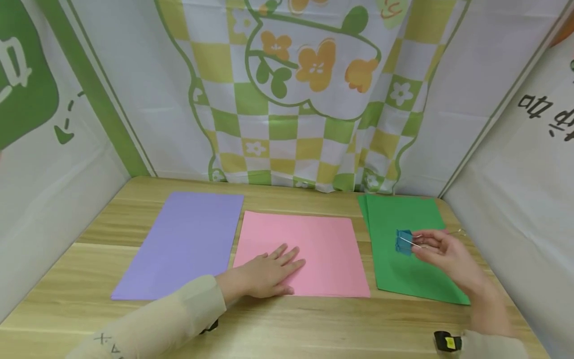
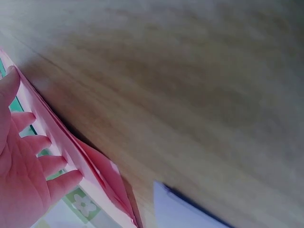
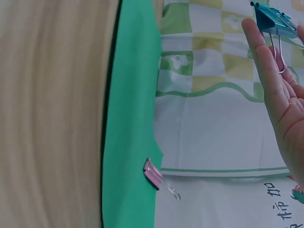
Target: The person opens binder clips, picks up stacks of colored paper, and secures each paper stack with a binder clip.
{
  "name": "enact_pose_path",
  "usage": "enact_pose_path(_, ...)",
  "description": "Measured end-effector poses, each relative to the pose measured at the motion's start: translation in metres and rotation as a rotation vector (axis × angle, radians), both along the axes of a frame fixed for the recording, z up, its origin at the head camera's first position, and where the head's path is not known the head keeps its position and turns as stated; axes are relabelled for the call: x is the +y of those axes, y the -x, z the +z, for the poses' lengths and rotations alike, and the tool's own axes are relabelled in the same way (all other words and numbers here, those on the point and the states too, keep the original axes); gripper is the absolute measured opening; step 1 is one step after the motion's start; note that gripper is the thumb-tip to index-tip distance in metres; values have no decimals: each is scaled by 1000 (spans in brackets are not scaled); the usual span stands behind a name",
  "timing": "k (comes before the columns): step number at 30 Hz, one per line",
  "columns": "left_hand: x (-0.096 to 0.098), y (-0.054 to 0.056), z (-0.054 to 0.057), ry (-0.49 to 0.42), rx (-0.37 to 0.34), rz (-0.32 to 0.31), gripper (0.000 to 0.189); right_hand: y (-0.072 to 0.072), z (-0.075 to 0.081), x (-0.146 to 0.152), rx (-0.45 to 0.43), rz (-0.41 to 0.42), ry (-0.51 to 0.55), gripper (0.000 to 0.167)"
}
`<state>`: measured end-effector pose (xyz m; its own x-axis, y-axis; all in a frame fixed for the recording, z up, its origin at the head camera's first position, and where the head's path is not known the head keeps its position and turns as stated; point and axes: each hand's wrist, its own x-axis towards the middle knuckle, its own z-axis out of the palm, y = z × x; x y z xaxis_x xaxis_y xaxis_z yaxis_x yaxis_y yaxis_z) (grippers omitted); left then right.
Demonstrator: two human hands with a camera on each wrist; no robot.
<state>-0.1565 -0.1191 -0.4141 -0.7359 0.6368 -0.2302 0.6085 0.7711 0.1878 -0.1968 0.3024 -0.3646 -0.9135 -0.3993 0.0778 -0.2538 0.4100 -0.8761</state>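
My left hand rests flat with spread fingers on a stack of pink paper in the middle of the table. The left wrist view shows the pink sheets from the edge, slightly parted at one corner. Over a stack of green paper, my right hand holds a blue binder clip by its wire handles. The same binder clip appears at the fingertips in the right wrist view. A pink binder clip sits on the green stack's edge, mostly hidden behind the right hand in the head view.
Purple paper lies to the left of the pink stack. Beneath everything is a wooden table. A checkered cloth hangs at the back, with white fabric walls at both sides.
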Motion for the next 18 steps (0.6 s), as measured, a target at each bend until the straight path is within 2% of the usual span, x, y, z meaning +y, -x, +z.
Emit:
enact_pose_path(3,0,0,1,-1,-3,0,68,2,3,-6,6,-10,46,41)
enact_pose_path(9,2,0,4,2,-8,-7,68,6,10,-16,-3,8,249,25)
enact_pose_path(14,2,0,9,2,-14,-6,69,7,14,-23,15,44,368,29)
enact_pose_path(18,3,5,14,-18,-13,10,69,7,17,-25,21,63,425,33)
